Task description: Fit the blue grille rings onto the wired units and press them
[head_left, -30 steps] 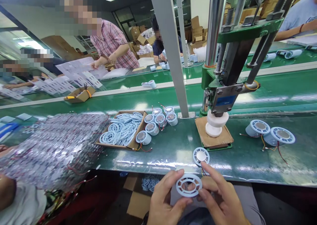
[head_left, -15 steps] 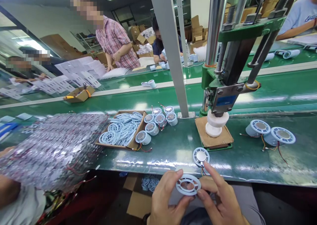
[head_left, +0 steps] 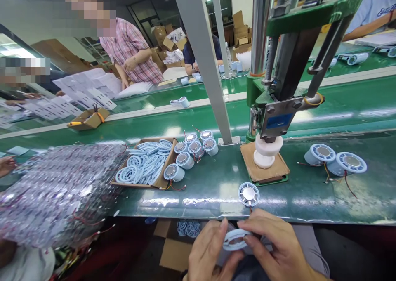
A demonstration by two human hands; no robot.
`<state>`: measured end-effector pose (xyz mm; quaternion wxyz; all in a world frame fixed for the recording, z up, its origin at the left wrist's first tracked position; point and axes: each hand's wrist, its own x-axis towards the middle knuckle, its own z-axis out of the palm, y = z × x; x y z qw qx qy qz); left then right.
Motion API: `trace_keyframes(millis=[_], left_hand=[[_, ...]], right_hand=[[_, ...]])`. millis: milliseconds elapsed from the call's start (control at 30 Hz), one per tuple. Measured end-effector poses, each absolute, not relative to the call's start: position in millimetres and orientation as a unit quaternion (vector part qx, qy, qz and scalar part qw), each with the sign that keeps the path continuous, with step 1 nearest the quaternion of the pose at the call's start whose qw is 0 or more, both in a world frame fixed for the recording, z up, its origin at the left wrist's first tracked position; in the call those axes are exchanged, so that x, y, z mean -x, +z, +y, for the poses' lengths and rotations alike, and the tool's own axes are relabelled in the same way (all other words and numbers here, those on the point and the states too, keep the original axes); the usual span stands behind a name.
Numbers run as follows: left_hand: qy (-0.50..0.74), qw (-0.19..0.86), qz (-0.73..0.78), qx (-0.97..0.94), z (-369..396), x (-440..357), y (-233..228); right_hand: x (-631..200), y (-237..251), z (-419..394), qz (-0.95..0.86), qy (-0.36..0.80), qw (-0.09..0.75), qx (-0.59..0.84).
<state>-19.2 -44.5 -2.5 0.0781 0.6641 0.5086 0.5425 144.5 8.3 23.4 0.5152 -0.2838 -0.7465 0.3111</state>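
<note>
Between my two hands, just in front of the bench edge, I hold a light-blue plastic ring [head_left: 235, 240], tilted so it looks like a thin oval. My left hand [head_left: 208, 248] pinches its left side with thumb and fingers. The thumb and fingers of my right hand [head_left: 274, 242] grip its right side. Just beyond my hands a round blue piece with a silver disc centre [head_left: 249, 194] lies on the bench, its wires hanging toward me. Behind it stands a green press [head_left: 280, 116], its white round tool [head_left: 268, 147] above a cardboard-covered base [head_left: 278, 173].
Left on the bench are a carton of blue rings [head_left: 168, 174], several wired blue units [head_left: 185, 160] and a stack of clear plastic trays [head_left: 62, 190]. Two larger-looking wired units [head_left: 351, 164] stand at right. A grey post [head_left: 210, 66] rises behind. Other people work across the line.
The ring has tipped to a flatter, edge-on angle. My right index finger has come down from near the disc piece onto the ring. The whole view has shifted slightly.
</note>
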Motion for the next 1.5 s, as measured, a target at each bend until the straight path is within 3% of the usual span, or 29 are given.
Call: trace_keyframes(millis=[167,367,767,933,1067,1200,1267,1433,1500], left_hand=[[0.574,0.279,0.48,-0.602,-37.1,26.2,18.4],[0.523,0.394,0.544,-0.524,-34.6,19.9,31.5],[0.497,0.472,0.546,-0.481,-31.4,27.9,22.7],[0.497,0.366,0.556,-0.557,-35.4,30.6,16.1],[0.428,0.17,0.512,-0.725,-32.7,34.4,7.3],[0.378,0.069,0.524,-0.76,-27.0,33.8,-0.9],[0.372,0.054,0.527,-0.762,-25.4,34.5,-3.2],[0.363,0.047,0.552,-0.749,-18.8,43.8,-8.1],[0.362,0.057,0.562,-0.741,-11.4,44.6,-11.0]], right_hand=[[-144.7,21.2,9.3,-0.777,0.288,0.495,0.26],[-140.2,16.6,8.4,-0.793,0.245,0.501,0.245],[-138.4,9.7,8.2,-0.77,0.31,0.471,0.3],[-138.3,7.4,8.0,-0.75,0.316,0.474,0.336],[-135.5,0.7,7.0,-0.662,0.454,0.435,0.408],[-134.6,-4.1,11.7,-0.619,0.534,0.397,0.418],[-139.8,-5.7,17.1,-0.662,0.48,0.398,0.415],[-160.6,-19.6,33.5,-0.779,0.162,0.417,0.439],[-161.5,-31.6,37.5,-0.797,0.134,0.394,0.438]])
